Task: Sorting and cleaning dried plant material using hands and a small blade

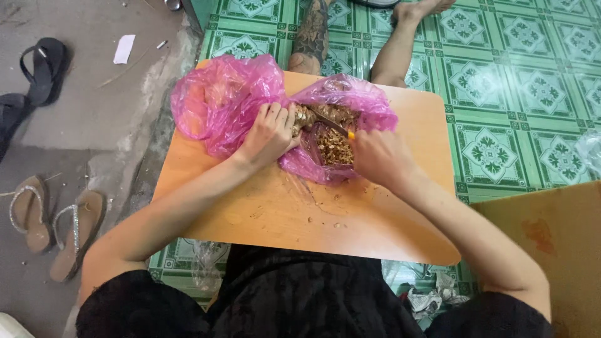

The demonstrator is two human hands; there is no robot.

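Step in hand: scraping or peeling a brown root. Your left hand [270, 133] is closed around the knobbly brown root [305, 117], holding it over the open pink plastic bag [233, 94] near the far edge of the orange board [300, 216]. Your right hand [374, 156], at 3 o'clock of the root, is clamped on a knife [330, 122] whose blade slants up toward 10 o'clock onto the root; only a yellow tip of the handle shows.

Next move, by judgement: short strokes away from the left fingers, turning the root to bring up unpeeled skin.

Peelings [333, 148]: a brown heap in the bag just below the blade; scattered crumbs on the board toward 6 o'clock.

Around: another person's bare legs [393, 53] at 12 o'clock on the green patterned tiles [532, 94]; sandals [53, 222] at 9 o'clock on bare concrete; a cardboard box [551, 250] at 4 o'clock.

In the way: the bag's loose folds crowd the blade.
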